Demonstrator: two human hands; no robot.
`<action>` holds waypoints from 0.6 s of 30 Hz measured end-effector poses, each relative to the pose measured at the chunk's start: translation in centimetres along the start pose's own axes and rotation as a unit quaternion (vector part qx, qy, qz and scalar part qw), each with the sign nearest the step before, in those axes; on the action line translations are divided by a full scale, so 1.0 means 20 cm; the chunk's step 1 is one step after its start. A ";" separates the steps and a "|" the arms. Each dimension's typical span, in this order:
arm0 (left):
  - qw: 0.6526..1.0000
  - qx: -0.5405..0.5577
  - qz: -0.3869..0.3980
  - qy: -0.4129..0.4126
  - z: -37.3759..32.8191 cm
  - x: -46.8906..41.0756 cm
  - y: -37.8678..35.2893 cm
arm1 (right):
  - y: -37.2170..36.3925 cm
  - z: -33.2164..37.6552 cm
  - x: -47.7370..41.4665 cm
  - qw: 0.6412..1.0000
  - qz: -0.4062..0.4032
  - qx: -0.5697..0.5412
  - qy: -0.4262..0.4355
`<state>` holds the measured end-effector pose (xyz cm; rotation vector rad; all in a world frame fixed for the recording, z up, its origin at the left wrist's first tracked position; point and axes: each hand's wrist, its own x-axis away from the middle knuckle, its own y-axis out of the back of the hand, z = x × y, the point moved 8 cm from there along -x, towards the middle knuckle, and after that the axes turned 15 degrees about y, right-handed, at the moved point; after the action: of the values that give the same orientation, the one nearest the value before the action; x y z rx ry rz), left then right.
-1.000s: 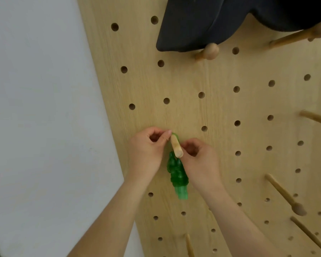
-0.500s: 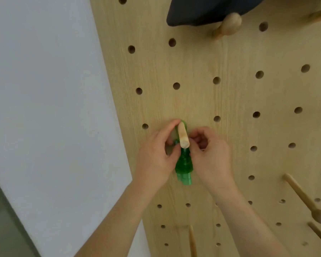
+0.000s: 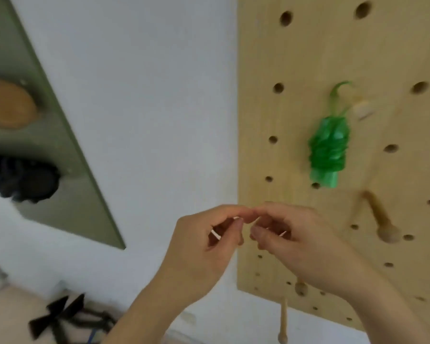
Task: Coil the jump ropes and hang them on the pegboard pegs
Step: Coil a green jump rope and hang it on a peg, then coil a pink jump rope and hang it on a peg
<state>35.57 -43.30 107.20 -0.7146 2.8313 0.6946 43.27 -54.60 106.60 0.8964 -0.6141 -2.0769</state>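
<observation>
My left hand [image 3: 209, 244] and right hand [image 3: 296, 239] sit loosely curled, fingertips touching, nothing visible in them; rope [image 3: 329, 150] hangs above-right of them on a peg [image 3: 363, 109] by one thin loop, so a bump could slip it off.

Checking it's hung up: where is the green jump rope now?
In the head view, the coiled green jump rope hangs from a wooden peg on the pegboard, right of centre, above the right hand.
</observation>
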 end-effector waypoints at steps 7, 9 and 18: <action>0.975 -0.061 -0.078 0.199 0.73 0.38 0.47 | -0.85 0.02 -0.18 0.939 0.337 0.067 0.011; 0.960 -0.091 -0.093 0.247 0.97 0.52 0.61 | -1.14 0.03 -0.20 0.908 0.411 0.078 0.017; 0.842 -0.142 -0.094 0.511 2.18 1.25 1.22 | -2.42 -0.02 -0.22 0.849 0.526 0.041 -0.035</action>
<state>2.97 -14.27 72.42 -1.8679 3.4666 0.8994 23.12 -23.01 75.73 0.3494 -0.9600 -1.0785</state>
